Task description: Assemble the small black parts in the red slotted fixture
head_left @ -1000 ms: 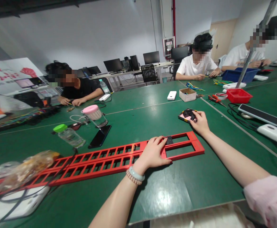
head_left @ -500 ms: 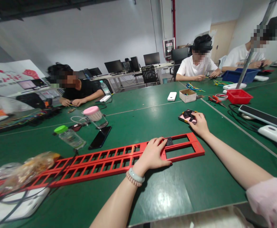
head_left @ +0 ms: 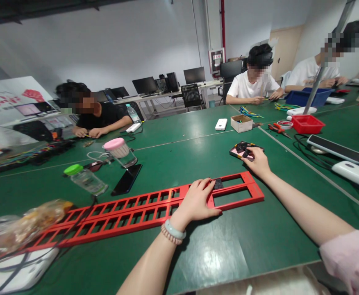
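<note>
A: Where does the red frame (head_left: pixel 184 191) lie?

B: Flat along the near side of the green table (head_left: pixel 290 213), its right end between the two arms. A black piece (head_left: pixel 218 183) sits at the left end of the far large opening.

A: And the left hand (head_left: pixel 198 200)?

B: Spread palm-down across the frame, the thumb at its near edge. I'd judge it is there to steady the frame rather than grip it. The fingertips lie right by the black piece (touching or not, I can't tell).

A: Why does the right hand (head_left: pixel 257 160) reach so far out?

B: The shallow tray (head_left: pixel 236 156) stands beyond the frame's right end, apart from it, probably to leave the work space free yet within reach. The fingers bend down into its black parts (head_left: pixel 243 146); whether they pinch one, I can't tell.

A: Anything farther out?

B: A dark phone (head_left: pixel 126 180) and a green-lidded jar (head_left: pixel 87 181) lie behind the frame, seemingly pushed aside. A plastic bag (head_left: pixel 28 225) rests over its left part. Across the table, a person in white (head_left: pixel 244 88) bends over something small.
</note>
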Tool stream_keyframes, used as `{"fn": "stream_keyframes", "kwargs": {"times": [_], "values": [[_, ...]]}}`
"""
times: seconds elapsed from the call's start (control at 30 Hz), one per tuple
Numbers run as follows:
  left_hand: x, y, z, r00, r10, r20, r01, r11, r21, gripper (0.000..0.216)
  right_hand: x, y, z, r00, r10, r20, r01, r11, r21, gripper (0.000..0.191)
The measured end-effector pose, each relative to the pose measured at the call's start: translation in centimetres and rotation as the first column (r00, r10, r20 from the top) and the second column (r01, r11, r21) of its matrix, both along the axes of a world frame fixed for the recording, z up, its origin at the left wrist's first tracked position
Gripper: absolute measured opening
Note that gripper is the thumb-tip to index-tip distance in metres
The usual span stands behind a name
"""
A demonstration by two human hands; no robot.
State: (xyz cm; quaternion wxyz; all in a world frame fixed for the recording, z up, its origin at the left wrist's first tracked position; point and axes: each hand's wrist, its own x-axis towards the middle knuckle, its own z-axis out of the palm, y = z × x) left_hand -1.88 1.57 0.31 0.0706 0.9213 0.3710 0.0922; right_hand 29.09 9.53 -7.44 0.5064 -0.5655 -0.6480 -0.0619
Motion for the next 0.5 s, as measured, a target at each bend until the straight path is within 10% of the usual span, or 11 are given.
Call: {"fn": "stream_keyframes", "kwargs": {"times": [0.5], "values": [[0.1, 0.1, -0.2, 1.0, -0.01, 0.003, 0.01, 1.0, 0.009, 0.096, -0.8, -2.7, 1.0, 0.997, 0.055, -0.055, -0.057, 0.998, -0.041, 0.044]]}}
